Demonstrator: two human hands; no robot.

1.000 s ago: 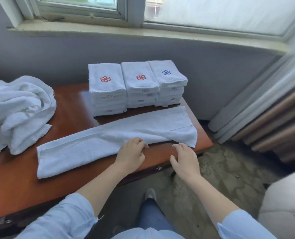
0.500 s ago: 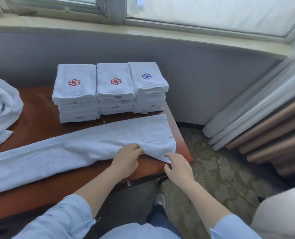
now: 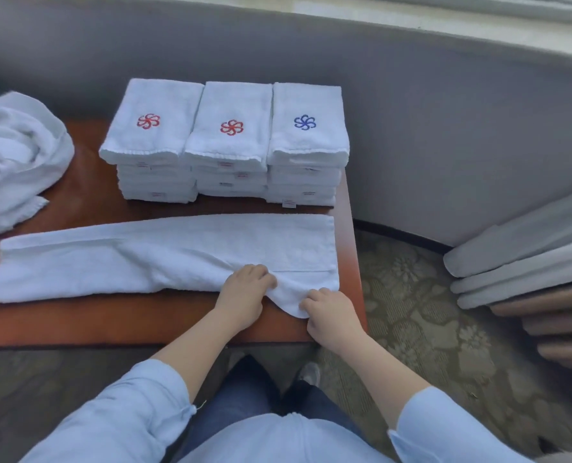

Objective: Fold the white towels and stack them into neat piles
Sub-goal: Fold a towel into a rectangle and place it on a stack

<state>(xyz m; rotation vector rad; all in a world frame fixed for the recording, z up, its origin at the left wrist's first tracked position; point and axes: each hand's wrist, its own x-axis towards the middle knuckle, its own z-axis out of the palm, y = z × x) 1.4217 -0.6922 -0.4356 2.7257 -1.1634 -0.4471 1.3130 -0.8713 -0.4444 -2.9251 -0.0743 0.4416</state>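
My left hand (image 3: 244, 295) curls its fingers down on the near edge of the long folded towel (image 3: 144, 259). My right hand (image 3: 333, 312) pinches the loose corner just beside it, at the towel's right end. The towel lies lengthwise across the wooden table (image 3: 110, 322), in front of three stacks of folded towels (image 3: 231, 142), with a heap of unfolded towels (image 3: 14, 155) at the table's left.

This looks like a hotel guest room: three stacks of identical white towels (image 3: 231, 142) bear an embroidered flower logo (image 3: 232, 127) (two red, one blue) on a polished wooden worktop (image 3: 110, 322) beneath a window sill (image 3: 411, 18), with floral-patterned carpet (image 3: 411, 312) and heavy layered curtains (image 3: 528, 262).
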